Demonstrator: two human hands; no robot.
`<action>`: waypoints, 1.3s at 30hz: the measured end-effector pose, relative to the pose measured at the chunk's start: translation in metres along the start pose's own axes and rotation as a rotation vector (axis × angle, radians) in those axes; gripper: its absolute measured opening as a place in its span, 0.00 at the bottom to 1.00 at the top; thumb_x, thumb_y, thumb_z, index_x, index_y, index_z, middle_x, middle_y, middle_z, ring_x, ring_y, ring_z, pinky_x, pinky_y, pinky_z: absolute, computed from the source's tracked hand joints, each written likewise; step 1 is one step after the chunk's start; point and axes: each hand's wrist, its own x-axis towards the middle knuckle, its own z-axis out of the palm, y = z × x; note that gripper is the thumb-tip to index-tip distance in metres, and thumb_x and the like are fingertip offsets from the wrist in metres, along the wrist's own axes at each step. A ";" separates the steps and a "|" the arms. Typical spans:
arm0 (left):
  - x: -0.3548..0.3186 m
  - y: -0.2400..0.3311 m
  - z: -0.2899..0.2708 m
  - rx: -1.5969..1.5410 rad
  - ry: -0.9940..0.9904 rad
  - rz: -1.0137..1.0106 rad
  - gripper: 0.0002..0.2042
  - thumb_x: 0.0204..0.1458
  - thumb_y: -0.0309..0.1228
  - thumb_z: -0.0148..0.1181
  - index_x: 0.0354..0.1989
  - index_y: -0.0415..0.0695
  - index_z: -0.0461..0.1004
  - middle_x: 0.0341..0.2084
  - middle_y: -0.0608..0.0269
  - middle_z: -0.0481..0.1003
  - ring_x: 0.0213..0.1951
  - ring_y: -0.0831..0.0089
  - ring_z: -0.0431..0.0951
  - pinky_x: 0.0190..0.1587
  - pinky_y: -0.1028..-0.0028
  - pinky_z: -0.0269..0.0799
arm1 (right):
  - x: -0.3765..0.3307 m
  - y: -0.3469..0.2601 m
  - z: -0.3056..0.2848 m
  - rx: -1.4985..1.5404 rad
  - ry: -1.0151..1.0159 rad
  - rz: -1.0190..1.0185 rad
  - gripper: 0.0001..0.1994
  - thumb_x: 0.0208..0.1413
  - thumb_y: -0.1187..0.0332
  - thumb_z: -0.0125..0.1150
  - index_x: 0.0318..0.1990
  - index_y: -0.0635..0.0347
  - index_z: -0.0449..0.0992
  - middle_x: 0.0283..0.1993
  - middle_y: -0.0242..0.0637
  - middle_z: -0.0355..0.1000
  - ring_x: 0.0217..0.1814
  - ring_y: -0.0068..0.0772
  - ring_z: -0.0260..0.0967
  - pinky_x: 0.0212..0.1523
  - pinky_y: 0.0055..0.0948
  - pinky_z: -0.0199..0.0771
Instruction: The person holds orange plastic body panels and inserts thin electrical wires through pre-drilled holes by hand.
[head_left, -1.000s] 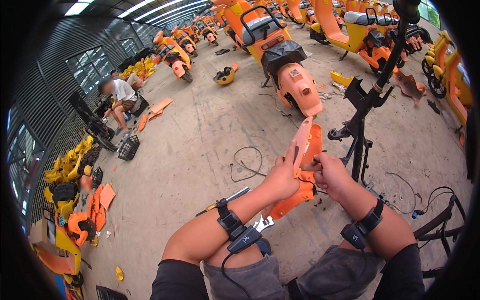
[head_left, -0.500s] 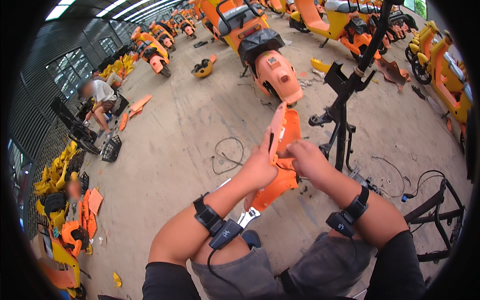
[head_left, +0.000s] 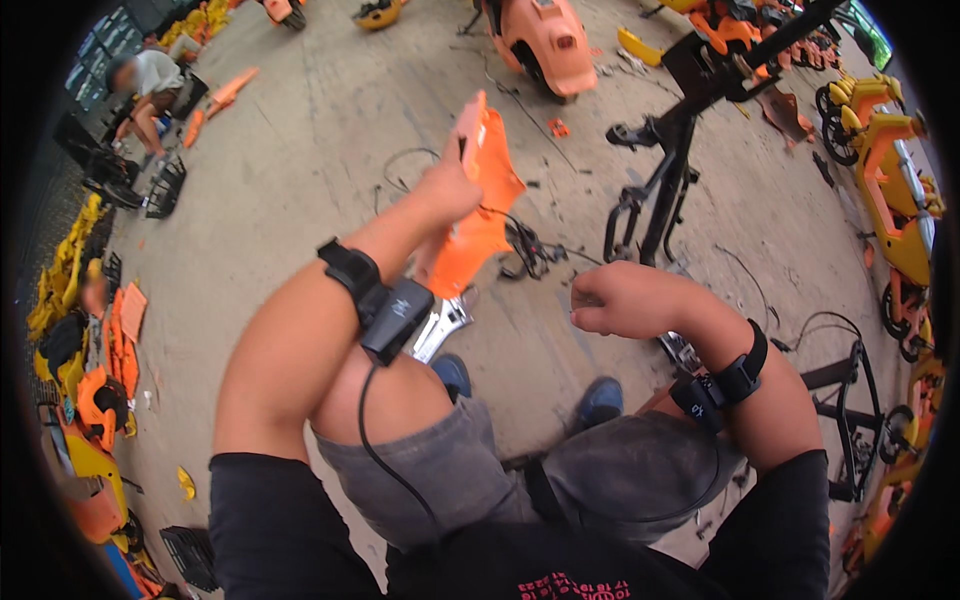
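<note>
My left hand (head_left: 455, 192) grips an orange plastic scooter body panel (head_left: 485, 215) by its left edge, holding it tilted above the floor. The panel's ribbed inner side faces right, and a thin dark cable runs out beside it. My right hand (head_left: 635, 300) is apart from the panel, to its lower right, with fingers curled in; what they hold, if anything, is hidden. Between the hands, a tangle of black wiring (head_left: 530, 250) lies on the floor. Below the panel shows a silver metal piece (head_left: 440, 328), partly covered by my left wrist unit.
A black scooter frame (head_left: 665, 170) stands ahead to the right; another black frame (head_left: 850, 420) lies at right. An orange scooter (head_left: 545, 45) is parked ahead. Loose yellow and orange panels (head_left: 120, 330) line the left side. A person (head_left: 150, 90) sits at the far left.
My right hand has come off the panel and moved down and right. My left hand has carried the panel left. The view has tipped further down.
</note>
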 end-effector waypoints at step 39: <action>-0.038 0.063 -0.003 -0.254 -0.105 0.107 0.43 0.41 0.19 0.48 0.71 0.39 0.41 0.57 0.48 0.68 0.55 0.63 0.71 0.58 0.73 0.63 | 0.003 0.031 -0.014 0.313 0.262 -0.115 0.14 0.55 0.74 0.48 0.47 0.68 0.72 0.38 0.45 0.75 0.36 0.37 0.75 0.40 0.35 0.74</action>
